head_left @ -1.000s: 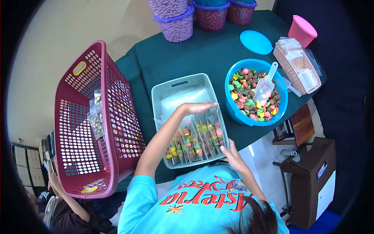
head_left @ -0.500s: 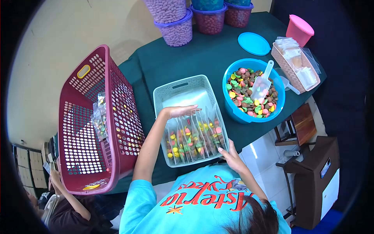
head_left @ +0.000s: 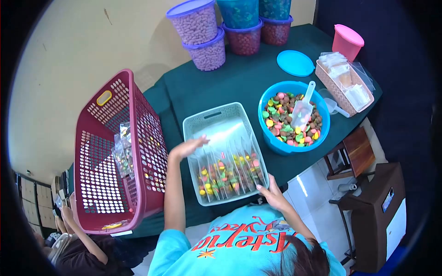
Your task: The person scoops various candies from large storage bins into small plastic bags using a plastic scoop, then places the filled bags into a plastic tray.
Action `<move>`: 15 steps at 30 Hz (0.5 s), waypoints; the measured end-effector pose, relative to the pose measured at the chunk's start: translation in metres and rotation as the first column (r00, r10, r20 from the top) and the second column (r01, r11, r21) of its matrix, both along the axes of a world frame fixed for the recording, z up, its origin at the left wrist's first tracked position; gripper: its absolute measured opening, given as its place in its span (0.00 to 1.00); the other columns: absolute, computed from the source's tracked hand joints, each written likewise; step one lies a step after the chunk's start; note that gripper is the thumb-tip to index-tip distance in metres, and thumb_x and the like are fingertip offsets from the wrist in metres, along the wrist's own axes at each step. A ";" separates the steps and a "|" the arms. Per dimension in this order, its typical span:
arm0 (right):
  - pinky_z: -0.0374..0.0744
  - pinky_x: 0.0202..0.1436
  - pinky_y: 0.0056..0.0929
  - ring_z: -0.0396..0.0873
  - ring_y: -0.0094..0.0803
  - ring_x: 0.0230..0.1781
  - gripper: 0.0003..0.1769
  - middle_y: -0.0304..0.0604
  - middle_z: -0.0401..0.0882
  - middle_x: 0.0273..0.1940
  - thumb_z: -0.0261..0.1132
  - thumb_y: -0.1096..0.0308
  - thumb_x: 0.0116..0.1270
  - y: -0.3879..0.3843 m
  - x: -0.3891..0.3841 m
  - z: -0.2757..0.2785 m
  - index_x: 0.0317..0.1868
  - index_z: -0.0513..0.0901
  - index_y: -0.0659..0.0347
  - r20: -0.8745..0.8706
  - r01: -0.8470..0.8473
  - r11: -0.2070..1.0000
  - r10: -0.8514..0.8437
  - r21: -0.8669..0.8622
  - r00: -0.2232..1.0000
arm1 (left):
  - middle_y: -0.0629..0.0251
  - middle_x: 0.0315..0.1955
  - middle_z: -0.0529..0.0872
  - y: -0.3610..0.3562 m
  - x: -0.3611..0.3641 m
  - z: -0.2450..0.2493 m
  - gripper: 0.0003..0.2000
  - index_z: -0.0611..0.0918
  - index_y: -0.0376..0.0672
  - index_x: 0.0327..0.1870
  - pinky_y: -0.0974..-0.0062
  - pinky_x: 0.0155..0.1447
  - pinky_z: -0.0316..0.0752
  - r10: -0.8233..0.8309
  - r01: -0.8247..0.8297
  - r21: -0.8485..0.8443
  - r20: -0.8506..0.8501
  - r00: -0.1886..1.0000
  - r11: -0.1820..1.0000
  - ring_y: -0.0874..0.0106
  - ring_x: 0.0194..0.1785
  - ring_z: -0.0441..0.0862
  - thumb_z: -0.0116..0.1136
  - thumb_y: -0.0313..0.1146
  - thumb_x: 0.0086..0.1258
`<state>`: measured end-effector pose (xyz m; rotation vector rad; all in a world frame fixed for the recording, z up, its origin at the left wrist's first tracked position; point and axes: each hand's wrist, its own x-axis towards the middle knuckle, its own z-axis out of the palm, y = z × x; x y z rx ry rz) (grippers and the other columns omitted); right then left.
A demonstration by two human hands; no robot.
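Note:
A pale green plastic basket (head_left: pixel 189 126) sits on the table in front of me. Several clear bags of colourful button-shaped sweets (head_left: pixel 225 177) stand in a row in its nearer half. My left hand (head_left: pixel 189 147) hovers over the basket's left side, fingers stretched out and holding nothing. At the near right corner, my right hand (head_left: pixel 272 194) grips the basket's rim, its thumb on the inside. To the right is a blue tub (head_left: pixel 276 143) of loose pink, yellow, green and brown sweets, with a clear scoop (head_left: pixel 302 112) lying on them.
A tall maroon laundry basket (head_left: pixel 138 202) at left holds filled bags (head_left: pixel 123 149). Lidded tubs (head_left: pixel 205 55) are stacked at the back. A blue lid (head_left: pixel 295 63), a pink box of empty bags (head_left: pixel 322 76) and a pink tub (head_left: pixel 346 43) lie right. Another person's hand (head_left: pixel 66 214) shows lower left.
My left hand has moved left, away from the tops of the bags. My right hand stays on the basket. The camera view has shifted slightly, so the scene sits lower.

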<state>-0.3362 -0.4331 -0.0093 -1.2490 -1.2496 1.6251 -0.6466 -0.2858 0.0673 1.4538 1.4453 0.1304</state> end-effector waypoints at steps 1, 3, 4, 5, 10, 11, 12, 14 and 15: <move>0.52 0.67 0.36 0.53 0.46 0.65 0.38 0.60 0.53 0.61 0.58 0.59 0.63 0.001 0.000 0.001 0.64 0.49 0.69 0.015 -0.003 1.000 0.003 0.005 1.000 | 0.54 0.58 0.71 -0.004 -0.001 -0.005 0.37 0.69 0.36 0.59 0.66 0.67 0.52 0.010 -0.010 -0.033 -0.005 1.000 0.999 0.60 0.63 0.65 0.28 0.63 0.66; 0.52 0.67 0.36 0.53 0.46 0.65 0.38 0.60 0.53 0.61 0.58 0.58 0.62 0.000 -0.001 0.007 0.64 0.49 0.69 0.029 -0.002 1.000 0.002 0.010 1.000 | 0.53 0.54 0.75 -0.015 0.002 -0.007 0.35 0.73 0.34 0.56 0.69 0.66 0.56 0.017 -0.017 0.005 -0.004 1.000 1.000 0.61 0.61 0.67 0.31 0.60 0.68; 0.52 0.67 0.36 0.53 0.47 0.65 0.38 0.61 0.53 0.61 0.58 0.58 0.62 0.001 0.000 0.014 0.64 0.49 0.69 0.099 -0.029 0.999 0.025 0.042 0.995 | 0.53 0.54 0.75 -0.015 0.002 -0.006 0.35 0.73 0.34 0.56 0.69 0.66 0.56 0.012 -0.012 0.015 -0.005 1.000 1.000 0.61 0.61 0.67 0.31 0.60 0.68; 0.52 0.67 0.36 0.53 0.47 0.65 0.39 0.61 0.53 0.61 0.58 0.58 0.62 0.002 0.001 0.018 0.64 0.49 0.69 0.171 -0.057 0.996 0.044 0.070 0.984 | 0.53 0.53 0.75 -0.016 0.001 -0.005 0.33 0.73 0.34 0.55 0.70 0.66 0.56 0.018 -0.018 0.035 -0.002 1.000 0.999 0.62 0.61 0.68 0.32 0.59 0.68; 0.55 0.66 0.38 0.55 0.49 0.64 0.39 0.63 0.57 0.58 0.60 0.58 0.61 -0.002 0.003 -0.004 0.63 0.52 0.72 0.131 -0.044 0.985 0.022 0.168 0.991 | 0.58 0.49 0.79 -0.037 0.011 0.011 0.18 0.78 0.38 0.50 0.75 0.59 0.63 0.230 -0.269 0.493 0.139 0.963 0.828 0.69 0.55 0.73 0.45 0.43 0.69; 0.59 0.64 0.37 0.57 0.48 0.63 0.39 0.62 0.57 0.58 0.61 0.58 0.61 -0.003 0.004 -0.003 0.63 0.52 0.72 0.128 -0.052 0.985 0.031 0.164 0.991 | 0.58 0.47 0.80 -0.047 0.017 0.020 0.17 0.78 0.37 0.49 0.76 0.57 0.64 0.249 -0.320 0.558 0.202 0.947 0.766 0.69 0.53 0.74 0.46 0.40 0.69; 0.63 0.61 0.37 0.59 0.47 0.61 0.39 0.61 0.57 0.58 0.61 0.58 0.61 -0.005 0.006 -0.002 0.62 0.52 0.73 0.126 -0.055 0.985 0.035 0.161 0.991 | 0.58 0.45 0.80 -0.059 0.027 0.033 0.16 0.78 0.35 0.48 0.77 0.55 0.65 0.258 -0.370 0.614 0.267 0.929 0.697 0.70 0.51 0.74 0.47 0.37 0.68; 0.72 0.54 0.34 0.66 0.44 0.56 0.39 0.60 0.55 0.58 0.62 0.58 0.61 -0.009 0.013 0.009 0.62 0.53 0.72 -0.045 -0.052 0.998 0.050 -0.044 0.998 | 0.58 0.43 0.80 -0.085 0.049 0.056 0.15 0.78 0.34 0.47 0.76 0.55 0.66 0.234 -0.437 0.624 0.382 0.894 0.648 0.70 0.50 0.75 0.46 0.35 0.68; 0.77 0.48 0.31 0.71 0.41 0.52 0.38 0.59 0.53 0.59 0.62 0.57 0.61 -0.010 0.019 0.000 0.62 0.53 0.69 -0.034 -0.085 0.996 0.085 0.010 0.996 | 0.59 0.43 0.80 -0.099 0.058 0.066 0.14 0.78 0.34 0.46 0.76 0.55 0.66 0.217 -0.433 0.604 0.398 0.891 0.670 0.70 0.50 0.75 0.46 0.34 0.68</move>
